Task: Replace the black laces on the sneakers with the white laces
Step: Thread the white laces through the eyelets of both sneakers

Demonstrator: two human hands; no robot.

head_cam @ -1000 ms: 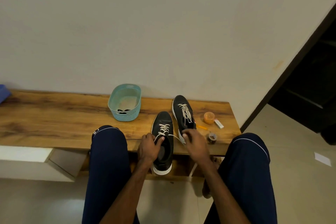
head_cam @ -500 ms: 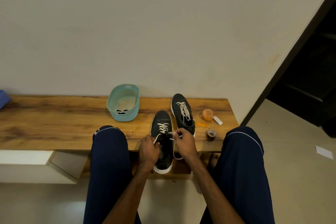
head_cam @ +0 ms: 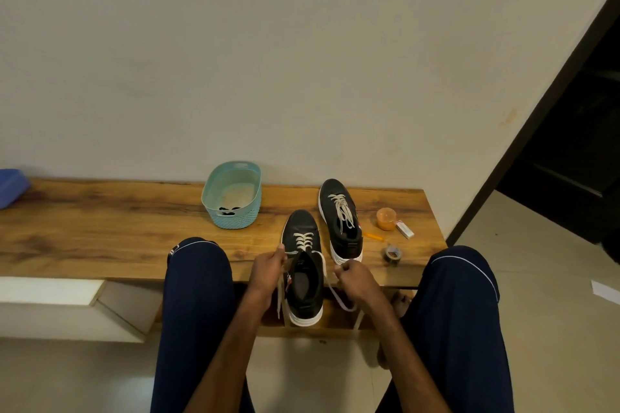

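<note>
Two black sneakers with white soles sit on the wooden bench point(head_cam: 100, 228). The near sneaker point(head_cam: 303, 292) overhangs the bench's front edge and has a white lace point(head_cam: 303, 240) threaded through its lower eyelets. My left hand point(head_cam: 268, 266) pinches the left end of that lace beside the tongue. My right hand point(head_cam: 355, 278) pinches the right end, which loops down past the sole. The far sneaker point(head_cam: 340, 221) lies behind, fully laced in white. A teal basket point(head_cam: 233, 199) holds black laces point(head_cam: 229, 209).
An orange cup point(head_cam: 385, 219), a small white box point(head_cam: 404, 230), an orange stick point(head_cam: 373, 236) and a tape roll point(head_cam: 392, 254) lie right of the shoes. A blue object point(head_cam: 10, 186) sits at the bench's far left. My knees flank the near sneaker. A dark doorway is at right.
My right hand has pulled back and right from the sneaker's tongue, drawing the lace end out. My left hand has shifted up to the left eyelets.
</note>
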